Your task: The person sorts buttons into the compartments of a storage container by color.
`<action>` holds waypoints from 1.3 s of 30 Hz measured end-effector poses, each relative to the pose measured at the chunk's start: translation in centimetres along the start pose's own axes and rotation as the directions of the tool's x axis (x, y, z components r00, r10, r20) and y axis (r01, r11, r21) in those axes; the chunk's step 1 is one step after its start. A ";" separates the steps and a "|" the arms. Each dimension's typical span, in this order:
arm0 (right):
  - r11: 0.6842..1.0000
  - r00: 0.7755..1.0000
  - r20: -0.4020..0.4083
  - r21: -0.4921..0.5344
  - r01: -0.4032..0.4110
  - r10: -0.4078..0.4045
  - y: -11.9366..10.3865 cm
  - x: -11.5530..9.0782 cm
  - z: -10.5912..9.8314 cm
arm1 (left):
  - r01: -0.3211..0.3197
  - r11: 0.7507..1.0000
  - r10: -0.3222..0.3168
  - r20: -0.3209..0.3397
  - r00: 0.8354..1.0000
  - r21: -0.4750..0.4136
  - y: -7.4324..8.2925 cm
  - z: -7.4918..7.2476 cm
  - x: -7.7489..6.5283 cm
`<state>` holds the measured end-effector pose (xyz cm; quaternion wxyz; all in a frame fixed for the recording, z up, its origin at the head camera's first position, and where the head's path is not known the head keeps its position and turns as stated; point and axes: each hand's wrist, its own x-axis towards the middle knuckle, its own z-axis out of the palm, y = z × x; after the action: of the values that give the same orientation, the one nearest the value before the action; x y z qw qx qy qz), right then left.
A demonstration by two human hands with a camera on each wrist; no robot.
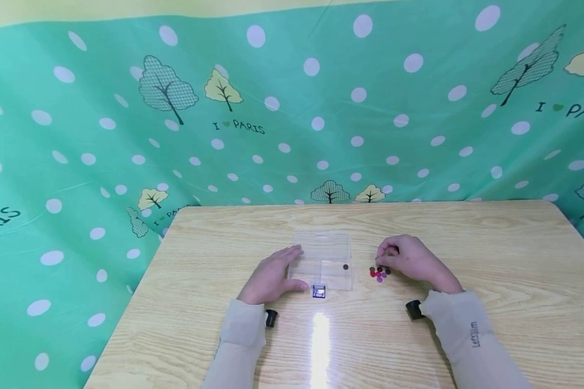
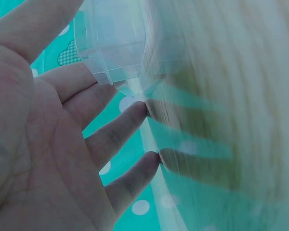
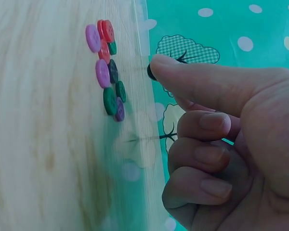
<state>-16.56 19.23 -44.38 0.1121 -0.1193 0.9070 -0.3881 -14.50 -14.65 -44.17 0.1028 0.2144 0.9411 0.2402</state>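
Observation:
My right hand [image 1: 411, 259] pinches a dark button [image 3: 151, 72] between thumb and index finger, just above the table; the other fingers are curled. Below it lies a small cluster of buttons [image 3: 102, 73] in red, purple, green and black. A clear plastic box [image 1: 328, 281] with its lid [image 1: 323, 245] folded back stands left of them. One dark button [image 1: 346, 267] lies in its right compartment. At the box's left side my left hand [image 1: 272, 275] is spread, fingers fairly straight, and some fingertips rest on the table in the left wrist view.
A small blue-and-white label or latch piece [image 1: 318, 292] sits at the box's front edge. The wooden table [image 1: 214, 237] reflects light near its front. A green dotted cloth [image 1: 282, 108] hangs behind the table.

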 end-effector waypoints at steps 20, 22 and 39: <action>0.999 0.999 -0.019 0.017 0.034 -0.034 -0.6 0.3 0.9 | 0.004 1.000 -0.004 0.001 1.000 -0.008 0.0 0.0 0.1; 0.999 0.999 -0.020 0.023 0.032 -0.032 -0.7 0.3 1.0 | 0.006 1.000 -0.006 0.003 1.000 -0.008 0.0 0.0 0.1; 0.998 0.997 -0.058 0.029 0.059 -0.057 -1.7 0.6 1.7 | 0.003 1.000 -0.003 -0.002 1.000 -0.003 -0.2 0.0 0.0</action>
<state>-16.35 16.72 -44.36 0.0766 -0.1327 0.8999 -0.4083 -14.53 -14.81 -44.23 0.1024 0.2128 0.9411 0.2419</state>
